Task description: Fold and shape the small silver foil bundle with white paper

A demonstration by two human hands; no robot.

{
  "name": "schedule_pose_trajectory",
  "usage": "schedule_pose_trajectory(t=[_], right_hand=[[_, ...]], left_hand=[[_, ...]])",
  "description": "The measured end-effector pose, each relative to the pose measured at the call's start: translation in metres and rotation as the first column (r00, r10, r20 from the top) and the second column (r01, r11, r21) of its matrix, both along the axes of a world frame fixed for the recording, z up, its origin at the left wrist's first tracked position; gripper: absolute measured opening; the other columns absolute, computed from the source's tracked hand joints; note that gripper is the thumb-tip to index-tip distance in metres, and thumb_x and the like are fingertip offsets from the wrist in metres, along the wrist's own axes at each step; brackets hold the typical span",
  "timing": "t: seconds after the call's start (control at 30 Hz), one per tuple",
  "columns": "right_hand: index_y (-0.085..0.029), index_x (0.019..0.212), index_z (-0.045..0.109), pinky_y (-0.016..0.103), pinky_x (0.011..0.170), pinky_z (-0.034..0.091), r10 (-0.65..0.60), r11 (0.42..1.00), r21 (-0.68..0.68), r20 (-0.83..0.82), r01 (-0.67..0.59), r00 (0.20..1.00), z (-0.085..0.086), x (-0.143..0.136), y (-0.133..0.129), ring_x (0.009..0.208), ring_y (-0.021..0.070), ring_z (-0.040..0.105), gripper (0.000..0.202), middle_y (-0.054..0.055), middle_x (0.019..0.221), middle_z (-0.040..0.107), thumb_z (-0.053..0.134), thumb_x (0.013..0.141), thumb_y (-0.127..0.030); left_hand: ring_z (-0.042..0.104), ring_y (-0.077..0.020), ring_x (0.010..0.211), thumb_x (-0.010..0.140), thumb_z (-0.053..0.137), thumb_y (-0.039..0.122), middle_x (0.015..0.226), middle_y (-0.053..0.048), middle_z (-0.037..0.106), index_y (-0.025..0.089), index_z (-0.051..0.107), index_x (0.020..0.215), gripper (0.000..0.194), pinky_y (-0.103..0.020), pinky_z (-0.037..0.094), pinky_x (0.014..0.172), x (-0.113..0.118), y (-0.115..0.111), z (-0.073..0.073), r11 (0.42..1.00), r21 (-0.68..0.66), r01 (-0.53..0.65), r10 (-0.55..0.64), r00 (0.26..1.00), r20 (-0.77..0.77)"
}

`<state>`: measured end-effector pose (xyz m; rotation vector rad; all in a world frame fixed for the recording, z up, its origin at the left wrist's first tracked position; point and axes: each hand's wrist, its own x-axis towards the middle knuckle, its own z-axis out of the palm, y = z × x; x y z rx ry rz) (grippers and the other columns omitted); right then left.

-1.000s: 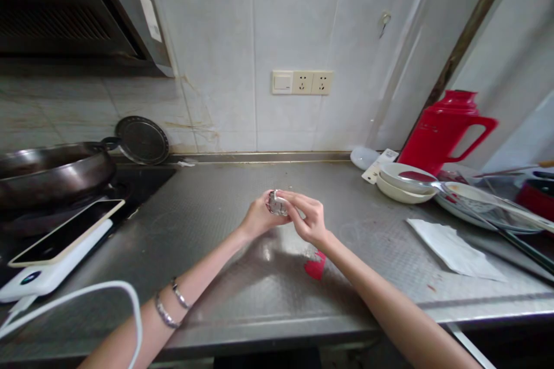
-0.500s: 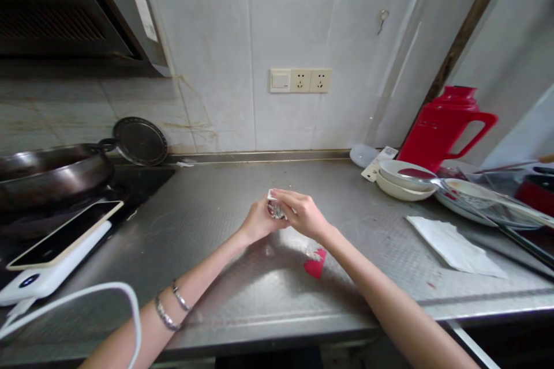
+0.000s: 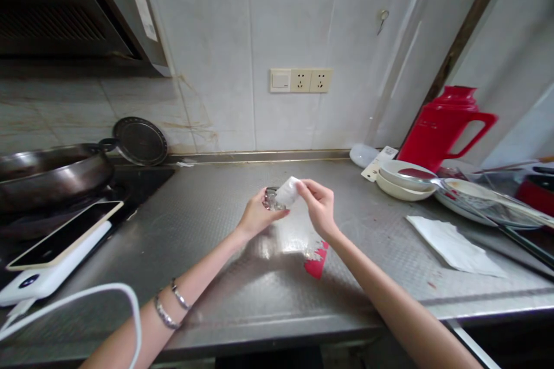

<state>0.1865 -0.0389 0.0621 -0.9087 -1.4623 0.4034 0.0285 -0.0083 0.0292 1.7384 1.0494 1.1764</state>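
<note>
My left hand (image 3: 254, 214) is wrapped round a small clear glass vessel (image 3: 270, 200) with a patterned look, just above the steel counter; its full shape is partly hidden. My right hand (image 3: 319, 203) pinches a folded white tissue (image 3: 287, 192) between thumb and fingers. The tissue's lower end lies at the right side of the glass vessel; whether it reaches inside is hard to tell. Below my right hand, a torn red patch (image 3: 315, 267) lies on the counter.
Bowls (image 3: 407, 181), a plate and a red thermos jug (image 3: 445, 127) stand at the right, near a white paper sheet (image 3: 454, 247). Leftward are a pan (image 3: 56, 170) on the stove, a phone (image 3: 64, 235) on a white power bank, and a white cable (image 3: 130, 300).
My right hand has lifted off the glass vessel and moved right, drawing the tissue out to where it shows. My left hand keeps its hold, with the vessel tipped slightly and more visible.
</note>
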Motion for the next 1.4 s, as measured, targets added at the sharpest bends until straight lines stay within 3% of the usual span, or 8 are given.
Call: schedule_pose_trajectory(t=[0.13,0.4,0.6,0.83,1.0,1.1,1.23,1.4], right_hand=[[-0.017,0.090,0.072,0.026,0.064,0.048,-0.133,0.991,-0.006,-0.137,0.134,0.982,-0.002,0.005,0.015,0.072,0.0173,0.062,0.035,0.003,0.078,0.070,0.052,0.086,-0.046],[-0.019,0.101,0.071,0.023,0.068,0.049,0.038,0.999,0.002,0.177,-0.039,0.983,-0.022,-0.005,0.017,0.074,0.0164,0.066,0.033,0.003,0.086,0.073,0.045,0.092,-0.038],[-0.023,0.113,0.066,0.028,0.087,0.049,0.065,0.986,0.133,0.236,-0.098,0.970,-0.026,-0.007,0.009,0.102,0.0197,0.065,0.032,0.005,0.113,0.069,0.042,0.093,-0.030],[-0.018,0.085,0.072,0.025,0.064,0.047,0.029,0.999,0.021,-0.009,-0.029,1.000,-0.010,-0.003,0.005,0.071,0.0176,0.064,0.027,0.002,0.077,0.071,0.051,0.089,-0.035],[-0.018,0.095,0.070,0.026,0.069,0.046,-0.055,0.998,-0.019,-0.096,0.054,0.994,-0.006,0.002,0.018,0.078,0.0178,0.061,0.032,0.003,0.084,0.070,0.048,0.089,-0.042],[-0.019,0.099,0.070,0.031,0.081,0.047,0.128,0.988,-0.091,0.044,-0.124,0.991,-0.008,0.005,0.024,0.089,0.0203,0.062,0.032,0.005,0.096,0.071,0.048,0.090,-0.041],[-0.026,0.117,0.062,0.039,0.101,0.039,0.452,0.874,-0.260,0.121,-0.411,0.884,-0.008,0.011,0.024,0.117,0.0228,0.054,0.033,0.004,0.122,0.062,0.048,0.088,-0.029],[-0.032,0.138,0.038,0.043,0.102,0.042,0.623,0.759,-0.314,0.096,-0.570,0.776,-0.018,0.008,0.021,0.129,0.0246,0.041,0.075,0.006,0.141,0.044,0.068,0.071,-0.018]], left_hand=[[0.061,-0.0154,0.077,0.059,0.079,0.035,0.088,-0.004,0.067,0.014,0.057,0.098,0.050,-0.026,0.047,0.070,0.000,-0.003,0.002,0.999,-0.031,0.035,-0.033,0.996,0.089],[0.054,-0.0106,0.063,0.058,0.078,0.032,0.072,0.002,0.059,0.014,0.057,0.091,0.042,-0.022,0.042,0.057,0.005,-0.014,0.009,0.992,-0.079,0.102,-0.090,0.985,0.145],[0.054,-0.0103,0.058,0.061,0.076,0.037,0.070,0.001,0.059,0.014,0.057,0.092,0.044,-0.022,0.042,0.051,0.005,-0.010,0.009,0.979,-0.158,0.128,-0.091,0.971,0.219],[0.056,-0.0107,0.058,0.060,0.077,0.041,0.069,0.001,0.060,0.014,0.057,0.089,0.045,-0.020,0.042,0.046,0.003,-0.008,0.009,0.988,-0.132,0.086,-0.059,0.979,0.196],[0.058,-0.0113,0.059,0.061,0.078,0.041,0.076,-0.002,0.064,0.014,0.057,0.094,0.048,-0.019,0.044,0.044,0.003,-0.008,0.006,0.985,-0.161,0.058,-0.034,0.988,0.151],[0.058,-0.0121,0.061,0.063,0.076,0.042,0.075,-0.002,0.064,0.013,0.059,0.097,0.047,-0.020,0.046,0.044,0.002,-0.006,0.006,0.982,-0.178,0.064,-0.034,0.986,0.166],[0.059,-0.0125,0.062,0.064,0.075,0.043,0.076,-0.002,0.064,0.013,0.061,0.098,0.047,-0.020,0.048,0.045,-0.001,-0.002,0.005,0.981,-0.176,0.082,-0.048,0.980,0.192],[0.060,-0.0130,0.062,0.067,0.073,0.045,0.076,-0.003,0.066,0.013,0.065,0.099,0.046,-0.021,0.049,0.050,-0.003,0.000,0.005,0.977,-0.183,0.105,-0.068,0.977,0.200]])
